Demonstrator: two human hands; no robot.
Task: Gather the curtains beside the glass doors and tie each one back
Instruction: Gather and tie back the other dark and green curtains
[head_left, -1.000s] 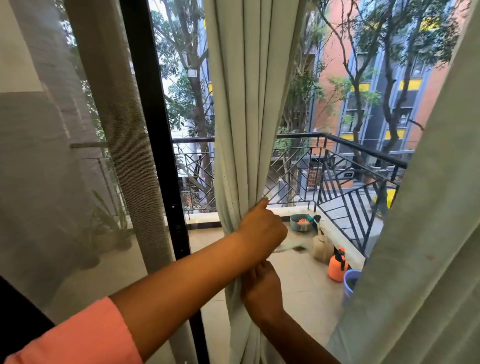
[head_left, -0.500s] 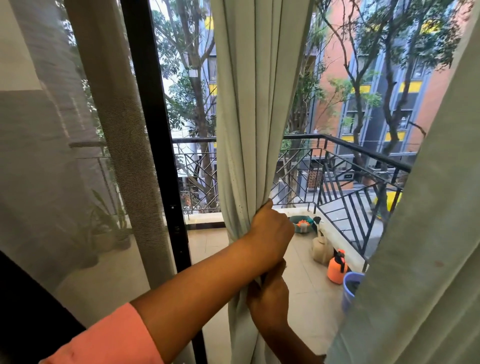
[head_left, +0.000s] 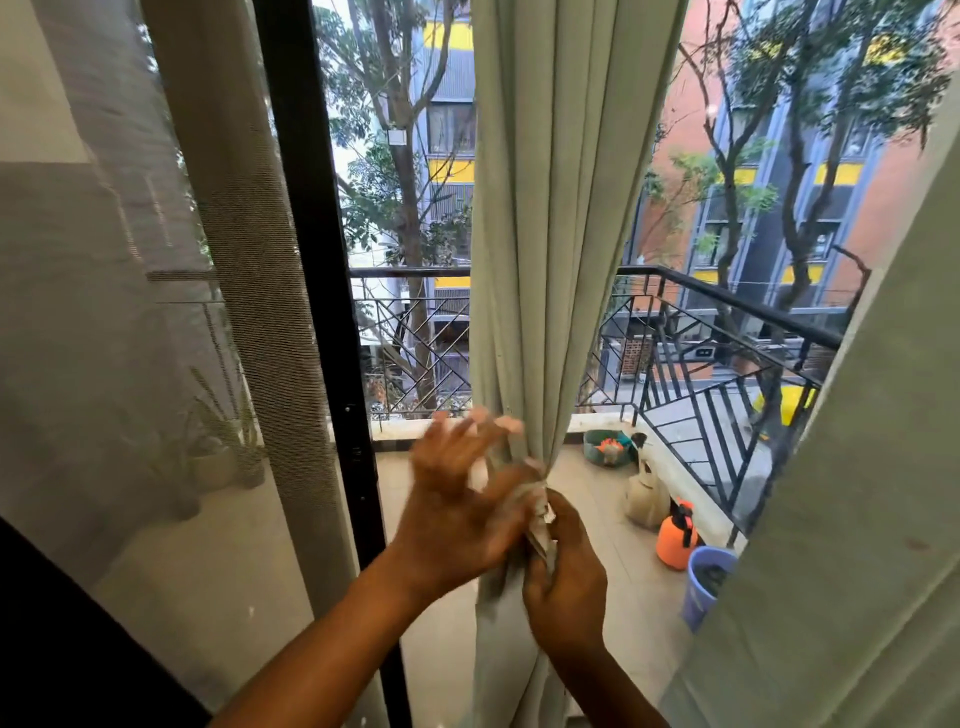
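Since half a second ago the left hand (head_left: 457, 512) has let go of the middle curtain (head_left: 561, 218): then its fingers were clenched round the gathered cloth, now they are spread and straight, blurred by motion, fanned up and to the right in front of the folds. Its forearm reaches up from the lower left. The right hand (head_left: 563, 582) sits just below and to the right of it, its forearm rising from the bottom edge; its fingers are curled round the bunched cloth at the pinch point, with a small crumpled end of fabric (head_left: 543, 527) sticking up above the thumb. Whether that end is a tie-back or part of the curtain cannot be told.

That curtain hangs gathered into a narrow column before the glass doors, just right of the black door frame (head_left: 317, 291). A second pale curtain (head_left: 852, 509) fills the right edge, and a sheer curtain (head_left: 104, 312) covers the left.

Out on the balcony floor, a teal basin (head_left: 605, 448) holds something orange, a blue bucket (head_left: 704, 582) has a dark inside, and an orange sprayer (head_left: 675, 538) stands between them.
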